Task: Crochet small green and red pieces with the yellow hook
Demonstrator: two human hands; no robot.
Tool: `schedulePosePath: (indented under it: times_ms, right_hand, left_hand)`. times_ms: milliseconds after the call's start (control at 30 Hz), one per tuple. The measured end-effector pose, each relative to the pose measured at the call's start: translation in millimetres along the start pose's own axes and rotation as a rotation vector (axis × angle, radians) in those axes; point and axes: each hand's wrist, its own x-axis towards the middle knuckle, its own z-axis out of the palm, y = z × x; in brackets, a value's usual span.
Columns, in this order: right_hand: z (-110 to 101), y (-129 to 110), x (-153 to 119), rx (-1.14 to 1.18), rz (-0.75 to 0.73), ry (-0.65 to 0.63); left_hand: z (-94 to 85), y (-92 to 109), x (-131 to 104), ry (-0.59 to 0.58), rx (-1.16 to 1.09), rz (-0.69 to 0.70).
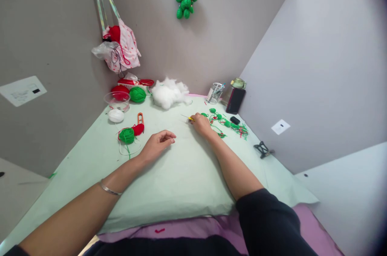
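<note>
My right hand [200,124] is closed on a crochet hook [191,118] with a yellow handle, its thin metal shaft pointing left over the table. Just beyond and to the right of that hand lie several small green crocheted pieces [227,123] with loose green and red yarn ends. My left hand [158,143] rests on the pale green cloth [181,183], fingers loosely bent, thumb apart, with nothing in it. To its left sit a small green yarn ball [126,136], a red piece of yarn work [138,129] and an orange-handled tool [140,119].
White stuffing [169,94] is heaped at the back, beside a larger green yarn ball [137,94]. White yarn [116,115] lies by a clear bowl [117,105]. A clear cup [215,94], phone [236,101] and black stand [262,149] are on the right. A polka-dot bag [128,48] hangs left.
</note>
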Motion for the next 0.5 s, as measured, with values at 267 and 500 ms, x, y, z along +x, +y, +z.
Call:
schedulePosePath:
  times_ms: [267,500]
  right_hand:
    - [-3,13,6,0.282,0.117,-0.026]
    - [-5,18,7,0.608,0.15,-0.096]
  left_hand:
    - [-0.3,2,0,-0.002,-0.02,-0.015]
    - [-0.4,2,1,0.007,-0.051,-0.026]
